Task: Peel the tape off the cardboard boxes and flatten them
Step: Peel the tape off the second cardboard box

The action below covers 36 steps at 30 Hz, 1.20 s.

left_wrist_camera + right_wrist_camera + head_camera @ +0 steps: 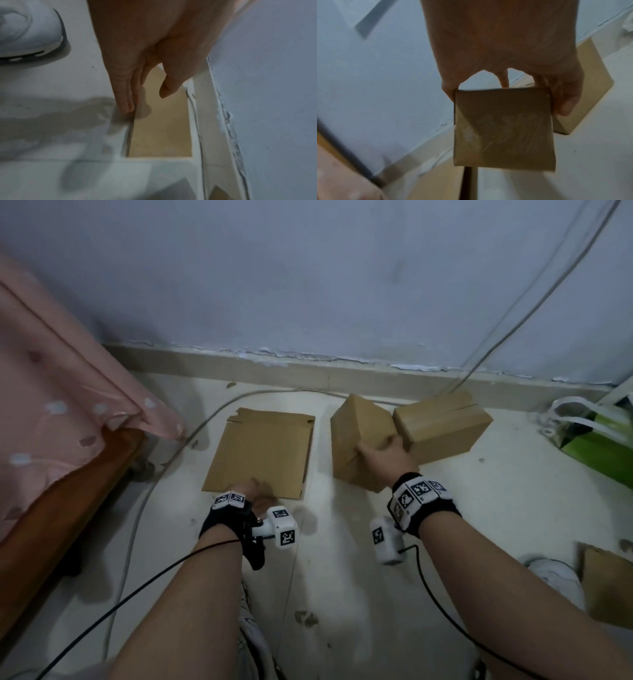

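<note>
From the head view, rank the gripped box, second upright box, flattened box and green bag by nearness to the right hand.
1. Gripped box, in the right hand.
2. Second upright box, just right.
3. Flattened box, left.
4. Green bag, far right.

Flattened box (pixel 260 448) left — held box (pixel 356 440) middle — third box (pixel 442 428) right.

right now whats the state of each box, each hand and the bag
flattened box: folded flat on the floor
held box: still assembled, tilted, gripped by the right hand
far box: still assembled, on the floor by the wall
left hand: fingers straight, at the near edge of the flattened box
right hand: curled round the held box
green bag: lying on the floor at the right
</note>
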Tool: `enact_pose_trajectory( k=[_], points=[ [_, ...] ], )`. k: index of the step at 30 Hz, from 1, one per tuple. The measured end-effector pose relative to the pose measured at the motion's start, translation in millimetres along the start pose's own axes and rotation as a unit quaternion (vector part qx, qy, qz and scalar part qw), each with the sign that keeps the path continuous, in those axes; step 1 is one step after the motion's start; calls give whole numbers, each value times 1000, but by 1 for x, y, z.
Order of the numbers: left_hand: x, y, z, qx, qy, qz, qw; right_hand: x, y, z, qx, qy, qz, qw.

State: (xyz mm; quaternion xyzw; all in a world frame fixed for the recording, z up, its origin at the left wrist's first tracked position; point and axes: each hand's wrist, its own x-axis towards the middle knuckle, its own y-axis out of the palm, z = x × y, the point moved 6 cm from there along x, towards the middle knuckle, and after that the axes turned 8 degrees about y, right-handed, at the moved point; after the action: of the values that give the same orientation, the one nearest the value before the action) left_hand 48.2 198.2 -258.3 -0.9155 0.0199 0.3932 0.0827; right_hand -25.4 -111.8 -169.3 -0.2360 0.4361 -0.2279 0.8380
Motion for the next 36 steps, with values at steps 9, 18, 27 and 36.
enact_pose_trajectory(
  k=[9, 18, 27, 36],
  points=[
    [-173, 62, -28, -14, 27, 170, 985, -121, -35, -14, 219, 77, 244, 941],
    [-237, 71, 19, 97, 45, 256, 961, -160, -15, -82, 62, 137, 243, 958],
    [-163, 54, 76, 138, 54, 183, 972, -137, 10, -101, -21, 90, 219, 971],
    [-179, 51, 68, 44, 60, 131, 989, -128, 33, -103, 49, 12, 240, 969]
  ],
)
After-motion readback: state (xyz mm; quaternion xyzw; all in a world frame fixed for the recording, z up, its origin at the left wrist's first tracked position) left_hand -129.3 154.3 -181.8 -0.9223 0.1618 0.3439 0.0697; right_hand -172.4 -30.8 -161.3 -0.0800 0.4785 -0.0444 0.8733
